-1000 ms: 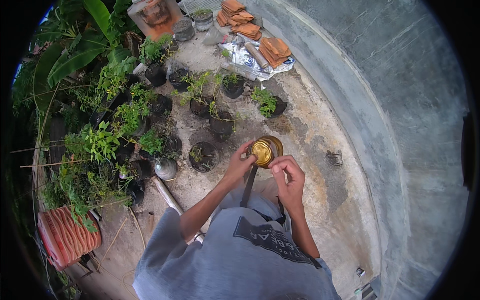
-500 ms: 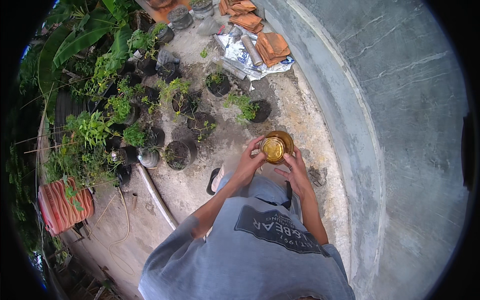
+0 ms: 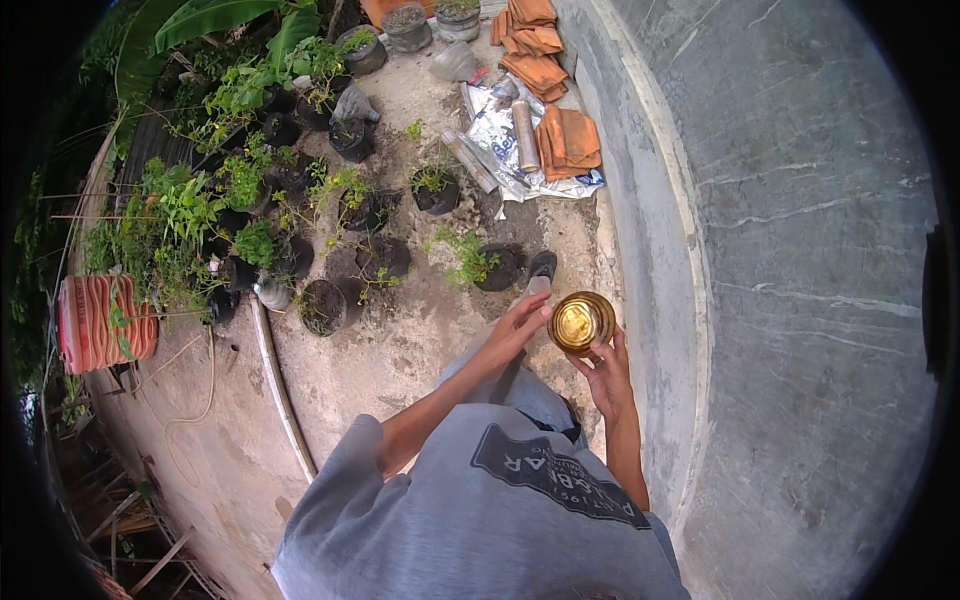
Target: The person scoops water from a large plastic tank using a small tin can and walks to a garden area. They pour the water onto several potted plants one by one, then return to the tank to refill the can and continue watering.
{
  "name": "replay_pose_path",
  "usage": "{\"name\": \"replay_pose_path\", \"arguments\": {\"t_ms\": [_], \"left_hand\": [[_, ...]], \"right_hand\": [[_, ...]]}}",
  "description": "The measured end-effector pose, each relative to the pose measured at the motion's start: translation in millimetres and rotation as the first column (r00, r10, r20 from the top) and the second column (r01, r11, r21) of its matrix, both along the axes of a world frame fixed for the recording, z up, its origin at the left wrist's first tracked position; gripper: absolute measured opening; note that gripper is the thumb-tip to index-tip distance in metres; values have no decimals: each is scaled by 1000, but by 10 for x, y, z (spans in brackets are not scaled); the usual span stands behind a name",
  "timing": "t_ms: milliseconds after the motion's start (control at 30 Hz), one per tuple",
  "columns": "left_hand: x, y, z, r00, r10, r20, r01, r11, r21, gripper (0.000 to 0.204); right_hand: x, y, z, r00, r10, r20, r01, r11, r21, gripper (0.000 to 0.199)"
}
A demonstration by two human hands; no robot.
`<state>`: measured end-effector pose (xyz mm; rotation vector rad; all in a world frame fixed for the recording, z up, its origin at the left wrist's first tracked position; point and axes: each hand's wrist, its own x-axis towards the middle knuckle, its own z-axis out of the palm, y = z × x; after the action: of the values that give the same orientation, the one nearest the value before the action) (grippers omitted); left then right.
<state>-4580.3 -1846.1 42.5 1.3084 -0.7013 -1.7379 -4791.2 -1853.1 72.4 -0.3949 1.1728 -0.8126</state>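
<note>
A round, shiny amber-gold bowl or cup (image 3: 581, 322), which looks like glass, is held out in front of my body. My right hand (image 3: 608, 382) grips it at its lower right edge, thumb and fingers around the side. Beside its left edge is my left hand (image 3: 520, 328), fingers stretched out; the fingertips come up to the rim, and I cannot tell whether they touch it. The vessel's contents, if any, cannot be made out.
A grey plastered wall (image 3: 800, 250) runs along the right. Clay roof tiles (image 3: 570, 140) lie on a white plastic sheet ahead. Potted plants (image 3: 435, 190) crowd the left, one pot (image 3: 497, 267) close ahead of my foot. A pale pipe (image 3: 280, 390) and hose (image 3: 205, 400) lie on the ground.
The view has shifted, and my foot now shows farther forward. The vessel has moved a little right and nearer the wall; my left hand has eased off its side while my right keeps hold.
</note>
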Motion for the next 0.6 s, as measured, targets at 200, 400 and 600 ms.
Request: {"name": "replay_pose_path", "arguments": {"t_ms": [200,400,600], "left_hand": [[124,-1189,-297,941,339,-1,-338,937,85,53],[443,-2521,81,871,470,-145,-474,881,4,55],[862,-3331,272,888,461,-8,-438,839,-322,53]], "right_hand": [[58,-1154,-49,1000,-1,-21,1,1000,-21,65],[381,-2498,9,976,215,-48,-218,972,-83,69],[1080,-3662,150,917,398,-33,-399,909,-122,72]]}}
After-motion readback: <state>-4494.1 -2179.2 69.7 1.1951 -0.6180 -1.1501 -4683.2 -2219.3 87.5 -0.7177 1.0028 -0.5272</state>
